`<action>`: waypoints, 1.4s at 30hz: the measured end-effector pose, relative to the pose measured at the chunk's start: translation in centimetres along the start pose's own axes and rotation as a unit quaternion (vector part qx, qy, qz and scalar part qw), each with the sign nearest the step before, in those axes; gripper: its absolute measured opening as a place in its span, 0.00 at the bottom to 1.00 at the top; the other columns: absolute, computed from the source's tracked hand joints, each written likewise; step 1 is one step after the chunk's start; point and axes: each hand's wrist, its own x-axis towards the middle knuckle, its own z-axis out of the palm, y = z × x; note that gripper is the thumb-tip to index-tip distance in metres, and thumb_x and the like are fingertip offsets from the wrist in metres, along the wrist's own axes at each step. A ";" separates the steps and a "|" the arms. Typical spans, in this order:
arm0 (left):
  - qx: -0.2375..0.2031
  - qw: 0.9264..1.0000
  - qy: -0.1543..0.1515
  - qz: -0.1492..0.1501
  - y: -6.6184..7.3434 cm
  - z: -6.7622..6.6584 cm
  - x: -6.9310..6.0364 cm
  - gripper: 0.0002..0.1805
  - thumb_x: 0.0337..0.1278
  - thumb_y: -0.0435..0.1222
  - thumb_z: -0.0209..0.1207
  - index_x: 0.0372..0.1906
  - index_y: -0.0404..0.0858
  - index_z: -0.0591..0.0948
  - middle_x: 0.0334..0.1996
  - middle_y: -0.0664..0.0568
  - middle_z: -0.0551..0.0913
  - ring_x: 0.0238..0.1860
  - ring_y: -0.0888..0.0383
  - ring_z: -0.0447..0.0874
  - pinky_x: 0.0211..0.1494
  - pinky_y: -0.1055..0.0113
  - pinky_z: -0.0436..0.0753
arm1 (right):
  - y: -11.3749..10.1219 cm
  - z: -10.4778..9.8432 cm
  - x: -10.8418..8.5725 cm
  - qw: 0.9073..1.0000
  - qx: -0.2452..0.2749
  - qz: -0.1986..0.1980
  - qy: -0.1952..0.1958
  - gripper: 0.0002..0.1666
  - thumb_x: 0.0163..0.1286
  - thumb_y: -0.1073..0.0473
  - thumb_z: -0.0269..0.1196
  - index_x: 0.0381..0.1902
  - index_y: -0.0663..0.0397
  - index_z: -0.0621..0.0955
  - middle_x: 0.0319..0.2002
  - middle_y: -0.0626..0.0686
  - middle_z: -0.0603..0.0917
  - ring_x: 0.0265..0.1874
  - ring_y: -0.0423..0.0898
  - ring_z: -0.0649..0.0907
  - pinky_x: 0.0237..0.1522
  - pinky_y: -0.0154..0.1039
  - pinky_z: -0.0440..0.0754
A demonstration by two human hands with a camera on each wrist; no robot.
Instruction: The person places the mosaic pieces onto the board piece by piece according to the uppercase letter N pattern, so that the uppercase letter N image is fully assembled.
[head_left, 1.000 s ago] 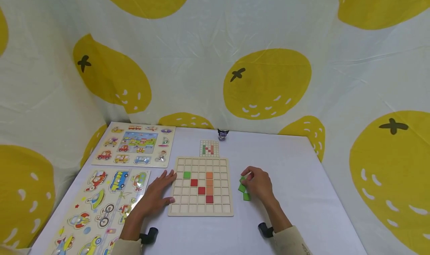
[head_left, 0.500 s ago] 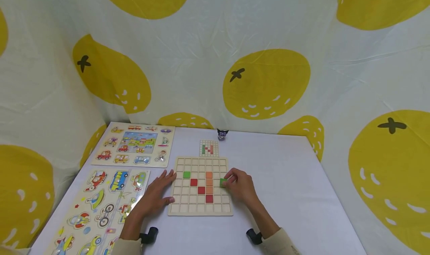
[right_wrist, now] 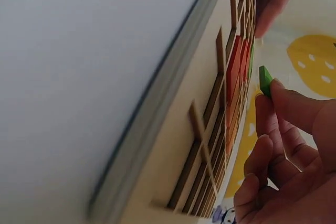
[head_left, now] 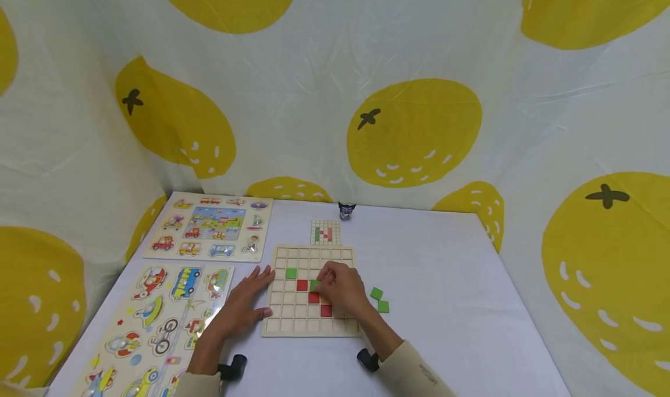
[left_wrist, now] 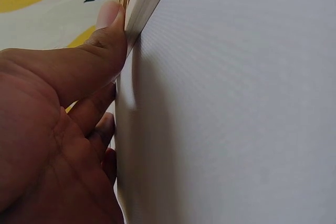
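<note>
A wooden grid board (head_left: 293, 325) lies mid-table with a green tile (head_left: 291, 274) and red tiles (head_left: 302, 285) in its cells; orange ones show in the right wrist view (right_wrist: 231, 116). My right hand (head_left: 342, 289) pinches a green tile (head_left: 314, 286) between thumb and finger above the board; the right wrist view shows this tile (right_wrist: 265, 80) clear of the surface. My left hand (head_left: 242, 307) rests with spread fingers at the board's left edge, its thumb (left_wrist: 107, 24) against the rim. Two green tiles (head_left: 377, 293) (head_left: 384, 307) lie right of the board.
Behind the board lies a small pattern card (head_left: 325, 232) with a coloured grid, and beyond it stands a small dark figurine (head_left: 346, 211). Two picture puzzle boards, one at the back left (head_left: 263, 229) and one at the front left (head_left: 178, 289), cover that side.
My right hand has picked up a green tile from the group on the right and carried it left over the board. The left hand stays in place.
</note>
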 end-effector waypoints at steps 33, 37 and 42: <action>0.000 1.000 0.000 0.001 -0.1 0.0 0.1 0.49 0.55 0.37 0.76 0.82 0.41 0.67 0.85 0.45 0.60 0.87 0.36 0.48 0.87 0.37 0.50 | -3.9 4.6 2.9 0.991 -0.130 -0.001 -0.012 0.18 0.60 0.51 0.80 0.26 0.41 0.79 0.20 0.41 0.78 0.23 0.41 0.76 0.33 0.38 0.69; -0.001 1.000 0.002 0.001 0.0 -0.1 0.0 0.49 0.55 0.36 0.76 0.82 0.40 0.67 0.84 0.45 0.61 0.87 0.36 0.48 0.87 0.36 0.50 | -3.6 4.4 2.8 0.995 -0.093 -0.004 -0.017 0.16 0.61 0.51 0.80 0.27 0.41 0.81 0.19 0.41 0.79 0.21 0.40 0.76 0.28 0.36 0.68; 0.010 1.000 0.003 0.003 0.0 0.0 -0.1 0.50 0.54 0.36 0.76 0.82 0.40 0.66 0.84 0.44 0.61 0.86 0.35 0.49 0.86 0.35 0.51 | -2.7 3.6 2.5 0.999 -0.029 -0.004 -0.020 0.11 0.63 0.48 0.78 0.31 0.41 0.85 0.21 0.41 0.82 0.21 0.40 0.78 0.25 0.36 0.72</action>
